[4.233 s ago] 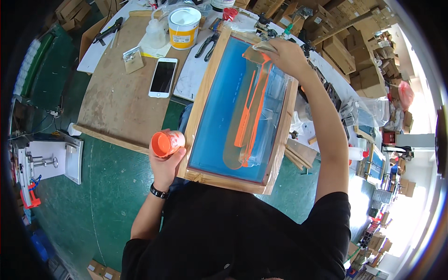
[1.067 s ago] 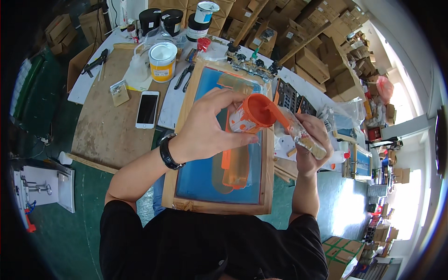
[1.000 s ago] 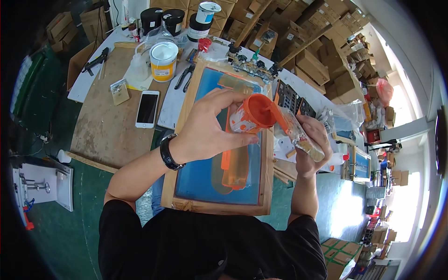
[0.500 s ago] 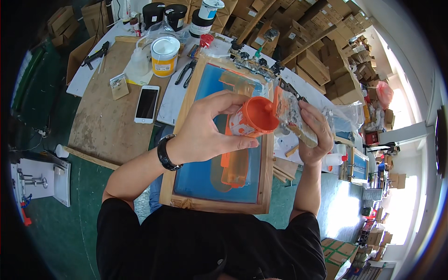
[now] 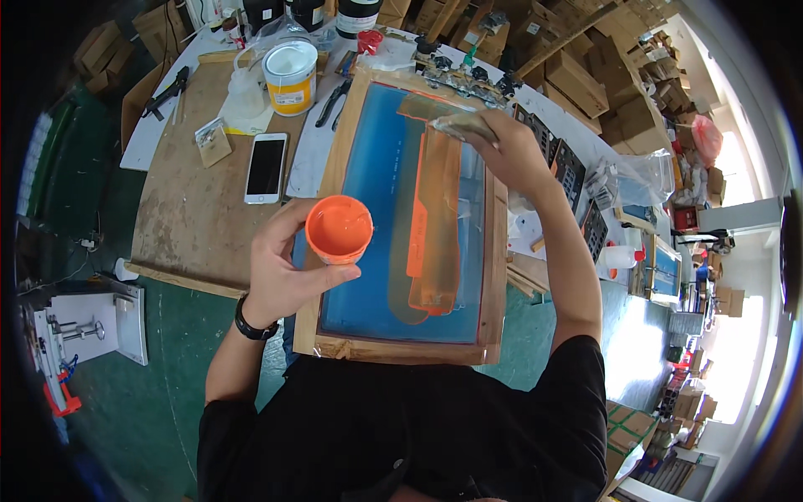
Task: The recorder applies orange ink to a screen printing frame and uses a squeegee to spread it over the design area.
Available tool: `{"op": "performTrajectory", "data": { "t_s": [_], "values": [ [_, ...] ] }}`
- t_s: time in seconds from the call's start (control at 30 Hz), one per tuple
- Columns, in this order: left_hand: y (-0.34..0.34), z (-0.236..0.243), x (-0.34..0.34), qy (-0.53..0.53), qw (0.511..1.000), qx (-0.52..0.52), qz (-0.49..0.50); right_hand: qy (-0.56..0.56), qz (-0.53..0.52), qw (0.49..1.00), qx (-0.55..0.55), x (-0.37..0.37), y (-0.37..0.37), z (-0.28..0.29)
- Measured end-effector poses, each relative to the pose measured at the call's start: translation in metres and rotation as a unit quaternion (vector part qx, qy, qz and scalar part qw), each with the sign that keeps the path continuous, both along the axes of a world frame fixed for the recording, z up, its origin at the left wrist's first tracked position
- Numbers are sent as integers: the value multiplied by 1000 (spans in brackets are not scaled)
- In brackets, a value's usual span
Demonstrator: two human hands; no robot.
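Note:
My left hand (image 5: 280, 266) is closed round a small cup (image 5: 339, 227) of orange ink, held upright over the left edge of the printing screen. The screen has a wooden frame (image 5: 493, 276) and blue mesh (image 5: 360, 176). My right hand (image 5: 514, 155) grips an ink-stained squeegee (image 5: 465, 125) over the mesh's far part; whether its edge touches the mesh I cannot tell. A long orange ink patch (image 5: 416, 234) runs down the mesh beneath and nearer than the squeegee. Metal clamps (image 5: 468, 84) hold the screen's far end.
To the left, a brown board (image 5: 192, 201) carries a white phone (image 5: 266, 167) and a yellow-and-white paint can (image 5: 290, 79). Black-handled pliers (image 5: 333, 102) lie beside the screen. A red cup (image 5: 369, 42) stands behind. Cardboard boxes (image 5: 569, 88) fill the far right.
The cup has moved left and nearer, away from the squeegee. My right hand has swung the squeegee from beside the cup to the screen's far part.

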State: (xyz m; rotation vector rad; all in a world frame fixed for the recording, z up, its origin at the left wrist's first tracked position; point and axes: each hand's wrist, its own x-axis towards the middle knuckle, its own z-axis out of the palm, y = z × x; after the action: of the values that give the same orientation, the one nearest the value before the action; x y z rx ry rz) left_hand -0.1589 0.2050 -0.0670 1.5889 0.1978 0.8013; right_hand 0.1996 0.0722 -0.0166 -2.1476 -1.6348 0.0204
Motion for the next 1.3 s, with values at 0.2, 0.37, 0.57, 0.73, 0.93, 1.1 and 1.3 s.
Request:
{"op": "performTrajectory", "data": {
  "t_s": [0.2,0.37,0.57,0.73,0.93,1.1,1.3],
  "values": [
    [-5,-11,-9,8,999,-31,14,-153,16,988,-32,39,70,-25],
    [-11,-17,-17,23,994,-101,23,-105,104,984,-98,32,63,-6],
    [-24,-29,-18,10,982,-188,17,-39,195,977,-83,-54,-13,7],
    [-28,-37,-24,-34,973,-226,26,-124,272,954,-29,-124,-75,10],
    [-27,-41,-27,-51,973,-219,54,-130,296,946,-36,-160,-126,8],
    [-29,-41,-27,-52,970,-226,67,-96,314,943,-61,-157,-153,15],
    [-25,-22,-21,-8,985,-164,46,128,275,951,-52,-111,-165,18]
  ]
}}
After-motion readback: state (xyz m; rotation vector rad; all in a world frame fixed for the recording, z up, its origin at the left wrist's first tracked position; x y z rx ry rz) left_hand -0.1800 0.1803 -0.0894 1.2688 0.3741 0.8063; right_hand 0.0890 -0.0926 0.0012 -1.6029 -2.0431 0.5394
